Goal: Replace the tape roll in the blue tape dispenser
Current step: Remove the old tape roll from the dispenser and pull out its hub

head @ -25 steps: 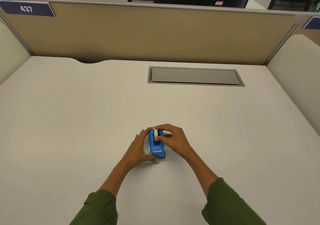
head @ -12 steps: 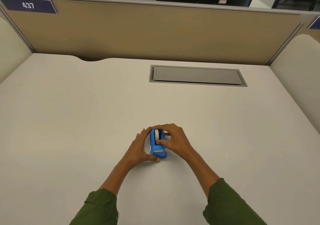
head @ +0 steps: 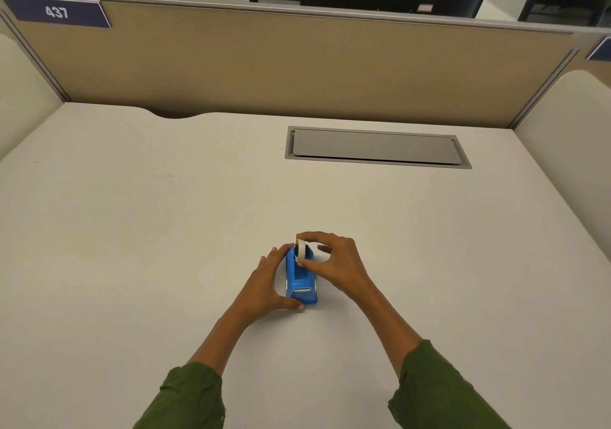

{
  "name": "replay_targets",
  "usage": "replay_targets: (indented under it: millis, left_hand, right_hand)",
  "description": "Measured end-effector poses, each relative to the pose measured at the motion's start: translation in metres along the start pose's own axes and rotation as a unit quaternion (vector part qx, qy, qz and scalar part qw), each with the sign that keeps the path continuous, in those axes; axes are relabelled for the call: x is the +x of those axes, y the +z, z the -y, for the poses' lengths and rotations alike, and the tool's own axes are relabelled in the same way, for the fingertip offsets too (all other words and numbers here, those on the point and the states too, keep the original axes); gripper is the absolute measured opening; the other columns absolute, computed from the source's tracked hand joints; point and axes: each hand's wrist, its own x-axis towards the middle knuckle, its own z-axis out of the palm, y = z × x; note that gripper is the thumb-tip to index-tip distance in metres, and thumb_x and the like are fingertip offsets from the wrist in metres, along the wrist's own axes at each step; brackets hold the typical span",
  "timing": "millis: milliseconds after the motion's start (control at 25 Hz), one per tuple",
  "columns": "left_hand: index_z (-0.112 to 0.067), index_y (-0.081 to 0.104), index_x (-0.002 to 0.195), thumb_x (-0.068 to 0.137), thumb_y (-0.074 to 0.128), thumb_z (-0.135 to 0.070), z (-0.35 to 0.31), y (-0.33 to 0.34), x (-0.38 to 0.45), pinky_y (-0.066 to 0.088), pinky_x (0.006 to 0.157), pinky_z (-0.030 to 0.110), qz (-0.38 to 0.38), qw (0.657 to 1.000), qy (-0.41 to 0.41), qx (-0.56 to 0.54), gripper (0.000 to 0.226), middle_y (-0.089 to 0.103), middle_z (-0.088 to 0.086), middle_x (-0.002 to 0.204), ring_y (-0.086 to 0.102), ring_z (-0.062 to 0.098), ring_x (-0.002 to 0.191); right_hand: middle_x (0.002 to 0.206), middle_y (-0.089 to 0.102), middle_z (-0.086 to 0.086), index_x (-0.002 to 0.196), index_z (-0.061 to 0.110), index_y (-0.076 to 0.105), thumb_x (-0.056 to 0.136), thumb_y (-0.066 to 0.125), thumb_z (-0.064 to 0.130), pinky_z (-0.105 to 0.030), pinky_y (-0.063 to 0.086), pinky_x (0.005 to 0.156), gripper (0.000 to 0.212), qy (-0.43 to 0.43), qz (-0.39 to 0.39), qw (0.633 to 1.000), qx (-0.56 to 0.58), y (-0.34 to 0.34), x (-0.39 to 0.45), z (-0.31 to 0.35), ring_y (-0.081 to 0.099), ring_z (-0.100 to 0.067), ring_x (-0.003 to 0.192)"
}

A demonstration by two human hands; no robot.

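Dispenser (head: 300, 280) sat on the desk (head: 132, 230) near centre, close in front of you, cutter end toward you. Your left hand (head: 264, 283) was cupped against its left side with the thumb hooked under the near end, bracing it, not lifting. Your right hand (head: 334, 263) pinched the white tape roll (head: 301, 252) between thumb and forefinger; the roll stood upright and partly proud of the cradle. Judging by that, you were at the roll-in-cradle step, but I couldn't tell whether it was going in or coming out. No second roll was visible anywhere, so I can't call progress. Next move needed the roll kept square to the slot, hub lined up with the cradle notches, left hand holding the base down so it didn't tip or slide. Room was no issue: bare desk on all sides, cable hatch (head: 377, 146) well apart toward the back, partition (head: 297, 65) beyond it, side panels far off. Near desk edge was out of view under your sleeves.
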Motion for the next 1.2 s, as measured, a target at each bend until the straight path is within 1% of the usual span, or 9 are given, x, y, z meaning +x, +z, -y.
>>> replay_targets:
  millis: [160, 240, 320, 440, 600, 800, 920, 1040, 1200]
  left_hand:
    - [-0.034, 0.001, 0.143, 0.053, 0.080, -0.052, -0.013, -0.012, -0.011, 0.003, 0.117, 0.041, 0.032, 0.998, 0.000, 0.050, 0.122, 0.002, -0.011, 0.156, -0.003, 0.013, 0.144]
    - [-0.037, 0.023, 0.140, 0.054, 0.071, -0.060, -0.030, -0.026, -0.021, 0.019, 0.114, 0.034, -0.041, 0.999, 0.006, -0.018, 0.102, 0.017, -0.014, 0.153, 0.015, 0.009, 0.141]
    - [-0.041, 0.052, 0.120, 0.067, 0.059, -0.058, -0.050, -0.039, -0.030, 0.037, 0.105, 0.027, -0.135, 0.980, 0.026, -0.144, 0.056, 0.048, -0.013, 0.138, 0.044, 0.008, 0.128]
    - [-0.028, 0.068, 0.105, 0.081, 0.062, -0.035, -0.076, -0.045, -0.036, 0.050, 0.096, 0.040, -0.177, 0.946, 0.038, -0.270, 0.025, 0.069, -0.006, 0.111, 0.067, 0.012, 0.099]
    - [-0.029, 0.070, 0.102, 0.081, 0.065, -0.022, -0.100, -0.040, -0.042, 0.050, 0.095, 0.039, -0.165, 0.945, 0.067, -0.274, 0.023, 0.073, -0.008, 0.104, 0.066, 0.013, 0.099]
    - [-0.028, 0.071, 0.099, 0.073, 0.068, -0.030, -0.111, -0.040, -0.049, 0.051, 0.093, 0.039, -0.181, 0.933, 0.062, -0.306, 0.026, 0.075, -0.007, 0.095, 0.068, 0.013, 0.096]
    - [-0.024, 0.071, 0.100, 0.072, 0.068, -0.029, -0.117, -0.043, -0.053, 0.050, 0.096, 0.043, -0.181, 0.925, 0.052, -0.330, 0.029, 0.075, -0.002, 0.098, 0.068, 0.017, 0.097]
    - [-0.018, 0.069, 0.104, 0.077, 0.068, -0.021, -0.122, -0.043, -0.056, 0.048, 0.097, 0.048, -0.169, 0.930, 0.065, -0.319, 0.028, 0.073, 0.006, 0.104, 0.067, 0.022, 0.100]
    - [-0.015, 0.067, 0.109, 0.079, 0.065, -0.019, -0.129, -0.040, -0.062, 0.049, 0.098, 0.046, -0.166, 0.941, 0.086, -0.283, 0.031, 0.071, 0.007, 0.108, 0.065, 0.022, 0.103]
  right_hand:
    - [0.105, 0.066, 0.016, 0.112, 0.027, 0.061, 0.074, 0.075, 0.008, -0.011, 0.049, 0.084, 0.045, -0.009, -0.009, 0.999, 0.039, -0.012, -0.007, 0.015, 0.063, 0.004, 0.096]
    - [0.104, 0.068, 0.013, 0.108, 0.027, 0.063, 0.074, 0.074, 0.004, -0.011, 0.052, 0.077, 0.043, -0.020, -0.027, 0.997, 0.076, -0.022, -0.012, 0.024, 0.065, 0.000, 0.094]
    - [0.106, 0.067, 0.009, 0.107, 0.028, 0.065, 0.073, 0.074, 0.001, -0.012, 0.052, 0.073, 0.044, -0.041, -0.037, 0.994, 0.094, -0.033, -0.016, 0.036, 0.065, -0.003, 0.093]
    - [0.107, 0.065, 0.010, 0.107, 0.033, 0.063, 0.074, 0.075, 0.002, -0.012, 0.052, 0.075, 0.047, -0.063, -0.029, 0.992, 0.110, -0.041, -0.020, 0.054, 0.065, -0.005, 0.093]
    - [0.106, 0.068, 0.010, 0.109, 0.028, 0.061, 0.072, 0.078, 0.007, -0.017, 0.054, 0.081, 0.046, -0.074, -0.026, 0.990, 0.121, -0.043, -0.025, 0.069, 0.066, -0.007, 0.096]
    - [0.110, 0.069, 0.003, 0.106, 0.021, 0.065, 0.072, 0.077, 0.008, -0.025, 0.055, 0.087, 0.038, -0.084, -0.029, 0.986, 0.139, -0.050, -0.032, 0.077, 0.067, -0.011, 0.099]
    - [0.116, 0.066, 0.010, 0.107, 0.030, 0.065, 0.080, 0.068, 0.006, -0.016, 0.051, 0.088, 0.036, -0.100, -0.008, 0.985, 0.144, -0.059, -0.036, 0.080, 0.062, -0.006, 0.108]
    - [0.105, 0.067, 0.009, 0.098, 0.032, 0.067, 0.084, 0.064, 0.008, -0.019, 0.053, 0.085, 0.028, -0.107, -0.038, 0.986, 0.124, -0.063, -0.037, 0.082, 0.063, -0.008, 0.101]
    - [0.085, 0.069, 0.017, 0.084, 0.036, 0.071, 0.070, 0.068, 0.030, -0.019, 0.055, 0.078, 0.015, -0.112, -0.083, 0.982, 0.131, -0.066, -0.040, 0.086, 0.066, -0.007, 0.085]
